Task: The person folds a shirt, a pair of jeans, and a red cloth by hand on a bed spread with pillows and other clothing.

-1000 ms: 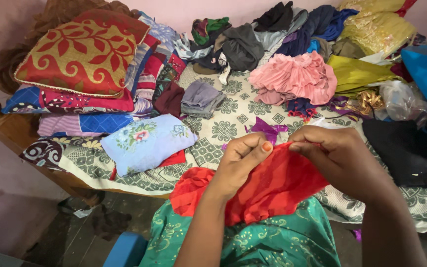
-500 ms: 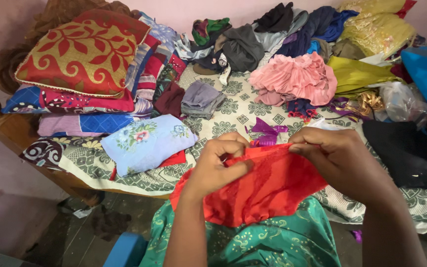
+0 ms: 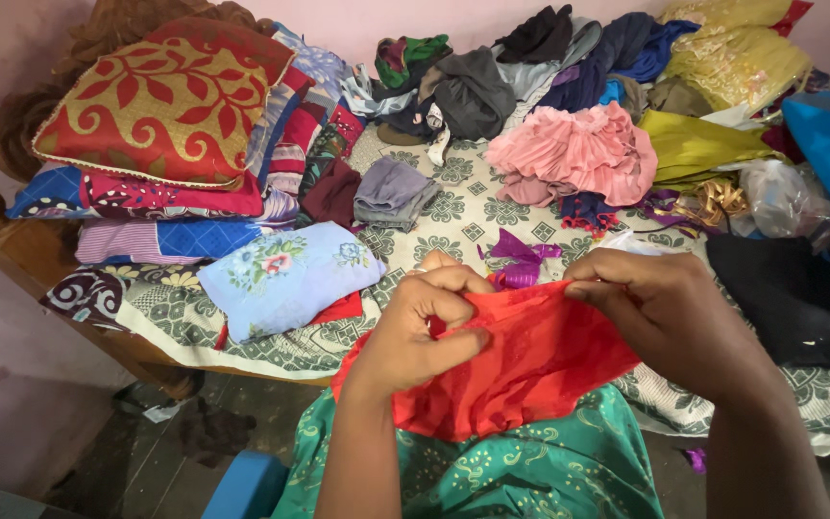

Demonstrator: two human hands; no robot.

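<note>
Both hands, left hand [image 3: 415, 332] and right hand [image 3: 670, 312], pinch the red cloth [image 3: 521, 370] stretched between them.

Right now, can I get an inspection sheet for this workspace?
Surface: bed under a green-patterned white sheet.
Job's things: red cloth, held up over the lap.
Clutter: red-gold cushion atop stacked folded fabrics; light blue floral pillow; grey folded garment; pink ruffled garment; purple ribbon.
Grippers: left hand and right hand both pinch the cloth's top edge with their fingers.
Cables: nothing seen.
Surroundings: pink wall, dark floor.
</note>
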